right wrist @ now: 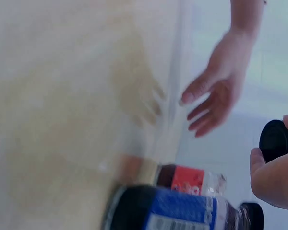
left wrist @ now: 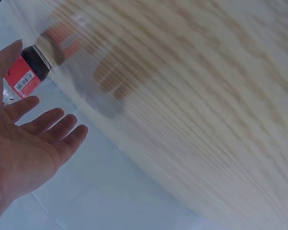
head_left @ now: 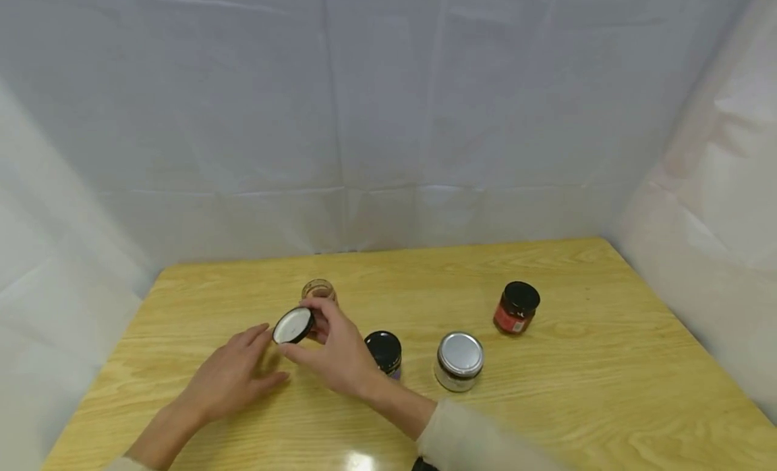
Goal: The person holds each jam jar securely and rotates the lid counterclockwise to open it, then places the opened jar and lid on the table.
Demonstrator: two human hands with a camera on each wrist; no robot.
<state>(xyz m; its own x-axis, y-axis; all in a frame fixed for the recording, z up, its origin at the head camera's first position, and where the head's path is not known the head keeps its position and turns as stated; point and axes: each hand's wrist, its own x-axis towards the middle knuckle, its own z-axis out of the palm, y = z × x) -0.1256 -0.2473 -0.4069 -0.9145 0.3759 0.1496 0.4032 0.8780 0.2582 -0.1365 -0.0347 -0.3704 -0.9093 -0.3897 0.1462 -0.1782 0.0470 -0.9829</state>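
My right hand [head_left: 340, 353] pinches a black jar lid [head_left: 293, 324] by its edge, with its pale inner side turned toward the head camera. In the right wrist view the lid [right wrist: 276, 140] shows its black outer side. Just behind that hand stands an open glass jar [head_left: 319, 289], partly hidden by the fingers; its red label [left wrist: 24, 79] shows in the left wrist view. My left hand [head_left: 233, 373] is held to the left of the lid, apart from it, fingers loosely extended and holding nothing.
A black-lidded jar [head_left: 384, 351] with a blue label [right wrist: 182, 211] stands beside my right wrist. Farther right are a silver-lidded jar [head_left: 460, 355] and a red-labelled jar with a black lid [head_left: 516, 308]. Pale sheeting [head_left: 388, 120] encloses the wooden table [head_left: 583, 403] at the back and sides.
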